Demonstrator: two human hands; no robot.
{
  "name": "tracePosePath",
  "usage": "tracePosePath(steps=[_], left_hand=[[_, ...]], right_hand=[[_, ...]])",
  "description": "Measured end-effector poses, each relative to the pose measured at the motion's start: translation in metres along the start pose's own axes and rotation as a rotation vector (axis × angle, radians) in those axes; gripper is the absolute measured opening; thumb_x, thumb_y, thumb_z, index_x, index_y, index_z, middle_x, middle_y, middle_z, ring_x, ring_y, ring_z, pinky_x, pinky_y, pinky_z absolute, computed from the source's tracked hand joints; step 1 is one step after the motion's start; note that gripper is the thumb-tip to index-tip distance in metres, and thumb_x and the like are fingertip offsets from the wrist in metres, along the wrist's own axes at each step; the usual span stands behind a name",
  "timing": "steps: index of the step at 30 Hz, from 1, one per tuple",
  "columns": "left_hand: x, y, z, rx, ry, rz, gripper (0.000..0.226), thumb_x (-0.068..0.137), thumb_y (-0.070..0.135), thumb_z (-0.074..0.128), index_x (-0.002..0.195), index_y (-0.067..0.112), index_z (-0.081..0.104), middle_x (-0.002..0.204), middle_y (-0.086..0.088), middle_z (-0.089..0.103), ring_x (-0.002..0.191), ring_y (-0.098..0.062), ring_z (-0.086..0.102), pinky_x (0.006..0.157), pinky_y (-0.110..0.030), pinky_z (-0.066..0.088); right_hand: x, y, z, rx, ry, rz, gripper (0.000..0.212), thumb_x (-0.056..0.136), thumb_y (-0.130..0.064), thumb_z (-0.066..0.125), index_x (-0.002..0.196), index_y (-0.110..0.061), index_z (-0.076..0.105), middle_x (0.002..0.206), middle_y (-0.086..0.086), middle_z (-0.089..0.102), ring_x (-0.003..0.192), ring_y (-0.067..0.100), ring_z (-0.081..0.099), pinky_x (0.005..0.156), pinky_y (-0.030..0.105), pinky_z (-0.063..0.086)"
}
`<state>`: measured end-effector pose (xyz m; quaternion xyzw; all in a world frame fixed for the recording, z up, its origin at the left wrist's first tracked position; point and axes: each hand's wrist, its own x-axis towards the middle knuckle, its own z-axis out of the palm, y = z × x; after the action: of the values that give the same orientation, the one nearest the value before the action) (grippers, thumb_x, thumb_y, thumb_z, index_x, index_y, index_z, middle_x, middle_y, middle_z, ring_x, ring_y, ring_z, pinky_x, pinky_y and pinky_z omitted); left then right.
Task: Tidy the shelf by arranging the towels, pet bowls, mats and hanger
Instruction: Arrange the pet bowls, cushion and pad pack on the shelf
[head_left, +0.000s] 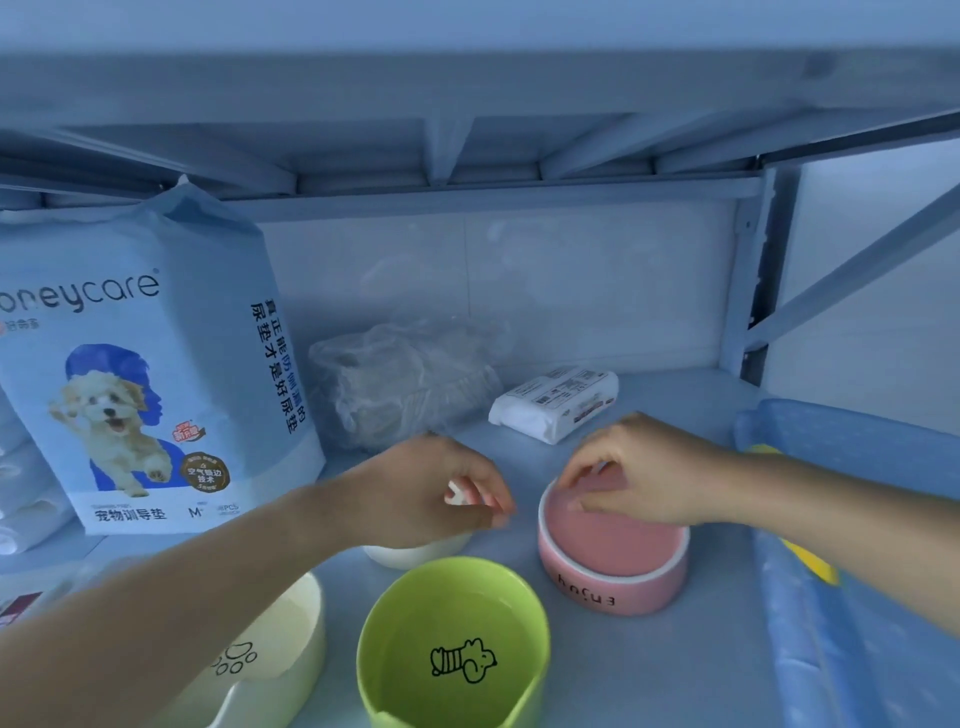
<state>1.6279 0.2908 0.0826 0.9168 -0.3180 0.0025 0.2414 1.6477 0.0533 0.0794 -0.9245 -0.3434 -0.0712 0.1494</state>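
Several pet bowls stand on the pale blue shelf (649, 670). My left hand (431, 493) reaches in from the lower left, its fingers curled over the rim of a small white bowl (415, 555), which it mostly hides. My right hand (644, 475) comes in from the right and pinches the far rim of the pink bowl (613, 569), which has black lettering on its side. In front of both hands are a green bowl (452, 644) with a cartoon drawing inside and, under my left forearm, a cream bowl (275, 649) with a paw print.
A tall pack of pet training pads (156, 364) stands at the left. Behind the bowls lie a clear plastic bag of pale cloth (405, 384) and a flat white packet (556, 400). A blue mat (841, 452) with something yellow (810, 564) lies along the right edge. Another shelf is close overhead.
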Motion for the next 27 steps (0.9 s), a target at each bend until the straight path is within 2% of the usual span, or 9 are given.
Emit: tracePosePath(steps=[2,4,7,10,14,17,21,24,27], left_hand=[[0.010,0.012,0.014,0.105,-0.022,0.075,0.010,0.082,0.029,0.068,0.092,0.030,0.071,0.088,0.020,0.068,0.085,0.007,0.060,0.075,-0.004,0.041],[0.021,0.020,0.028,0.259,-0.017,0.139,0.017,0.083,0.035,0.065,0.099,0.034,0.067,0.091,0.024,0.060,0.091,0.008,0.053,0.081,-0.002,0.034],[0.033,0.029,0.048,0.369,0.026,0.148,0.029,0.083,0.038,0.063,0.112,0.037,0.060,0.113,0.020,0.054,0.106,0.003,0.046,0.095,-0.016,0.034],[0.042,0.036,0.058,0.391,0.022,0.109,0.037,0.083,0.039,0.062,0.119,0.037,0.056,0.124,0.018,0.049,0.116,-0.002,0.043,0.099,-0.024,0.035],[0.046,0.042,0.065,0.415,-0.019,0.067,0.043,0.083,0.042,0.060,0.125,0.040,0.050,0.132,0.023,0.044,0.122,0.000,0.038,0.103,-0.020,0.030],[0.048,0.045,0.067,0.407,-0.044,0.056,0.046,0.083,0.046,0.060,0.127,0.040,0.049,0.133,0.023,0.044,0.123,0.001,0.038,0.104,-0.021,0.031],[0.049,0.038,0.072,0.355,-0.093,-0.013,0.054,0.075,0.060,0.059,0.126,0.047,0.045,0.127,0.025,0.048,0.115,0.001,0.046,0.099,-0.026,0.041],[0.051,0.040,0.073,0.382,-0.071,-0.049,0.061,0.068,0.067,0.059,0.124,0.052,0.042,0.123,0.030,0.048,0.111,0.006,0.045,0.097,-0.024,0.041],[0.049,0.050,0.069,0.358,-0.076,-0.067,0.064,0.065,0.068,0.065,0.123,0.048,0.047,0.120,0.026,0.052,0.107,0.004,0.048,0.093,-0.020,0.041]], right_hand=[[-0.015,0.005,0.000,-0.065,-0.036,0.001,0.025,0.080,-0.036,0.069,0.104,-0.028,0.069,0.105,-0.015,0.066,0.091,-0.007,0.054,0.085,0.013,0.040],[-0.027,0.010,0.002,-0.107,-0.064,0.011,0.035,0.082,-0.039,0.066,0.115,-0.027,0.064,0.120,-0.012,0.060,0.109,0.003,0.053,0.095,0.016,0.036],[-0.042,0.018,0.003,-0.154,-0.087,0.050,0.053,0.083,-0.044,0.063,0.132,-0.027,0.050,0.143,-0.013,0.041,0.129,0.002,0.037,0.103,0.011,0.022],[-0.053,0.027,0.000,-0.166,-0.101,0.064,0.069,0.080,-0.053,0.063,0.140,-0.027,0.039,0.151,-0.014,0.026,0.136,-0.001,0.024,0.103,0.007,0.014],[-0.061,0.036,0.001,-0.152,-0.149,0.052,0.085,0.072,-0.058,0.068,0.143,-0.028,0.033,0.154,-0.015,0.018,0.138,-0.003,0.015,0.108,0.010,0.013],[-0.061,0.042,0.002,-0.196,-0.182,0.002,0.083,0.073,-0.054,0.069,0.143,-0.030,0.032,0.154,-0.014,0.017,0.139,-0.002,0.011,0.108,0.011,0.011],[-0.058,0.046,0.004,-0.238,-0.181,-0.062,0.071,0.080,-0.051,0.064,0.141,-0.030,0.036,0.154,-0.010,0.023,0.140,0.004,0.016,0.113,0.021,0.019],[-0.058,0.050,0.003,-0.229,-0.188,-0.081,0.068,0.082,-0.050,0.061,0.141,-0.029,0.036,0.154,-0.010,0.022,0.141,0.005,0.014,0.110,0.017,0.014],[-0.055,0.051,0.000,-0.215,-0.157,-0.096,0.065,0.082,-0.051,0.060,0.140,-0.028,0.040,0.153,-0.010,0.025,0.140,0.004,0.016,0.109,0.015,0.014]])
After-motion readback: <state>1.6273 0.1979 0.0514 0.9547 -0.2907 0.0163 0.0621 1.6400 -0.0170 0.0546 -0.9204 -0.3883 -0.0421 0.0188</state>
